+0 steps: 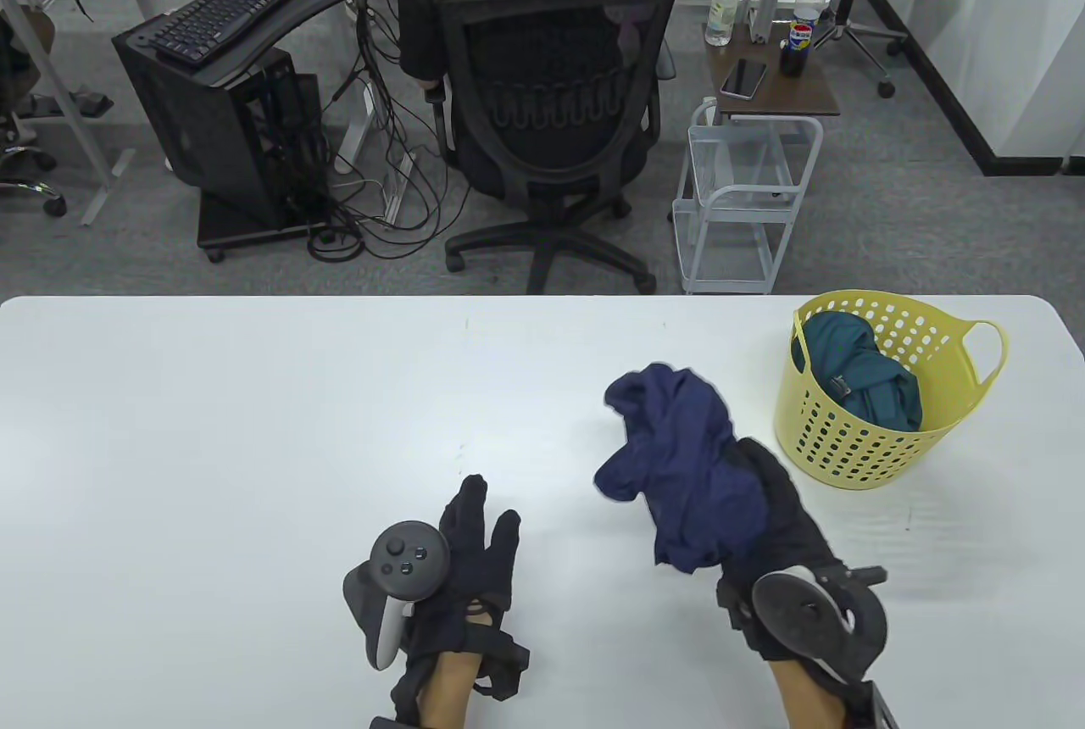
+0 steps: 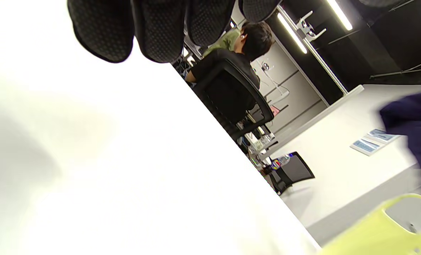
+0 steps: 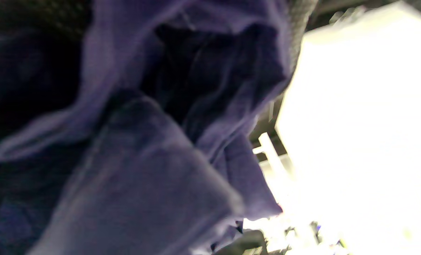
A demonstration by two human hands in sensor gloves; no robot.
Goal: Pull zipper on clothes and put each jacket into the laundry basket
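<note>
My right hand (image 1: 763, 492) grips a bunched navy jacket (image 1: 678, 458) and holds it just above the white table (image 1: 254, 424), left of the yellow laundry basket (image 1: 848, 441). A teal jacket (image 1: 865, 381) lies inside the basket. The navy cloth hides my right fingers and fills the right wrist view (image 3: 143, 159). My left hand (image 1: 475, 542) lies flat over the table near the front edge, fingers straight, holding nothing. In the left wrist view the left fingertips (image 2: 153, 32) hang at the top, the navy jacket (image 2: 415, 124) shows at the right edge and the basket rim (image 2: 383, 230) at the bottom right.
Beyond the table's far edge a person sits in a black office chair (image 1: 551, 119). A white wire trolley (image 1: 737, 203) and a small side table (image 1: 771, 76) with bottles and a phone stand behind the basket. A black computer stand (image 1: 229, 85) is at the back left.
</note>
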